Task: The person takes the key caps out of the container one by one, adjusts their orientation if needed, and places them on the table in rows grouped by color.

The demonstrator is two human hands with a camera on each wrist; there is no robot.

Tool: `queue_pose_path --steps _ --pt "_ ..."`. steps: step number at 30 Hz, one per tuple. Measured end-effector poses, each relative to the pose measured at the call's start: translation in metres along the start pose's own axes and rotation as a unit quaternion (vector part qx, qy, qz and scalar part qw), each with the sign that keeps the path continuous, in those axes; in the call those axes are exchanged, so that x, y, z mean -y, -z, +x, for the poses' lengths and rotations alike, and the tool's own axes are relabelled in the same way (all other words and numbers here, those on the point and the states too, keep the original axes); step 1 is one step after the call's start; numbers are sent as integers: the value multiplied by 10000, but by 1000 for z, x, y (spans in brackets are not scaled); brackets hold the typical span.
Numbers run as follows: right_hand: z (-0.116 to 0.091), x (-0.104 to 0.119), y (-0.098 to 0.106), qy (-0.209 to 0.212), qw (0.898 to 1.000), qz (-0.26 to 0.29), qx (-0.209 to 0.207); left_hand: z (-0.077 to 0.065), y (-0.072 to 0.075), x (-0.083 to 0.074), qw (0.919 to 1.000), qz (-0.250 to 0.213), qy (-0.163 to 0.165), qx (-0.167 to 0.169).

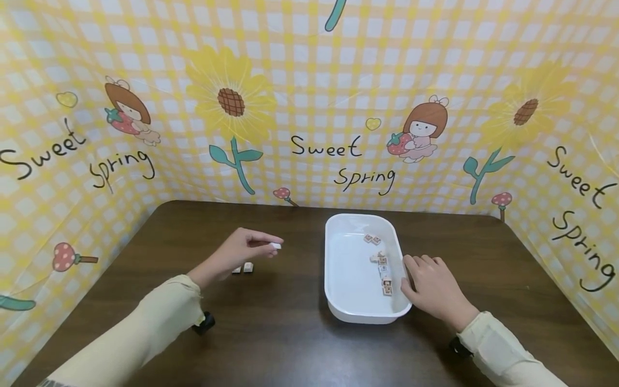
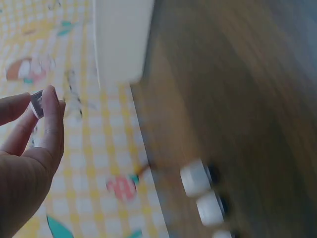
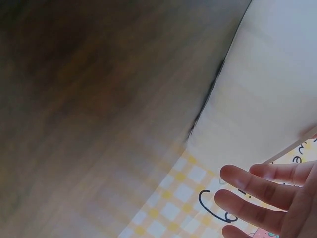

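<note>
Pale sleeves [image 1: 140, 322] are worn. A keycap [image 1: 276, 245] is pinched by the left hand [image 1: 244, 249]; the right hand [image 1: 431, 282], fingers [image 3: 260, 187] loosely apart, is held beside the white tub [image 1: 350, 274].

On the table [image 1: 290, 344] I am viewing remotely, keycaps [image 1: 383, 262] lie along the right side inside a tub [image 1: 350, 285], two toward its far end. I have the right hand [image 1: 432, 285] at its right wall and the left hand [image 1: 242, 250] well left, holding one keycap [image 1: 276, 245], other tabletop keycaps [image 1: 248, 267] just nearer me. Cloth [image 1: 309, 107] hangs behind.
</note>
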State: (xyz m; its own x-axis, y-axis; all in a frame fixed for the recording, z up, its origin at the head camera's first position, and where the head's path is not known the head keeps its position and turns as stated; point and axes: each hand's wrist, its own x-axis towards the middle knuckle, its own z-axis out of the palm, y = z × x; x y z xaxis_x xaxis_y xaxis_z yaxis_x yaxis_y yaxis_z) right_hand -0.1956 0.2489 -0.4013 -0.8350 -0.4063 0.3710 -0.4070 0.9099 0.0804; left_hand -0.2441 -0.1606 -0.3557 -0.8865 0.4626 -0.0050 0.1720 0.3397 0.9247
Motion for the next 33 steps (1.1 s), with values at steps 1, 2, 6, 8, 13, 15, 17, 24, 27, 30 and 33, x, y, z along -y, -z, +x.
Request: queue_pose_path --steps 1,2,6,8,13,15,17,24,27,30,33 --pt "0 0 0 -6 10000 -2 11 -2 7 4 9998 170 23 -113" --pt "1 0 1 -10 10000 7 19 -5 15 8 9991 343 23 -248" --pt "2 0 1 -35 10000 18 70 -19 48 29 9893 1186 152 -831" --pt "2 0 2 -56 10000 17 79 -28 62 40 9825 1543 222 -1021" --pt "2 -2 2 -77 10000 16 53 -48 85 60 9685 2143 432 -1190" --pt "2 -2 2 -66 10000 26 38 -54 91 67 9620 2379 493 -1244" --pt "2 -2 2 -59 10000 41 26 -59 96 74 9557 2593 561 -1276" --pt "1 -1 2 -91 9999 56 95 -66 107 94 9498 2858 787 -1002" --pt "1 -1 1 -116 9998 66 142 -64 107 99 9490 2908 794 -922" --pt "0 -1 0 -120 9998 73 154 -61 107 103 9481 2951 760 -907" --pt "0 0 0 -108 9998 80 135 -60 106 104 9467 2978 801 -926"
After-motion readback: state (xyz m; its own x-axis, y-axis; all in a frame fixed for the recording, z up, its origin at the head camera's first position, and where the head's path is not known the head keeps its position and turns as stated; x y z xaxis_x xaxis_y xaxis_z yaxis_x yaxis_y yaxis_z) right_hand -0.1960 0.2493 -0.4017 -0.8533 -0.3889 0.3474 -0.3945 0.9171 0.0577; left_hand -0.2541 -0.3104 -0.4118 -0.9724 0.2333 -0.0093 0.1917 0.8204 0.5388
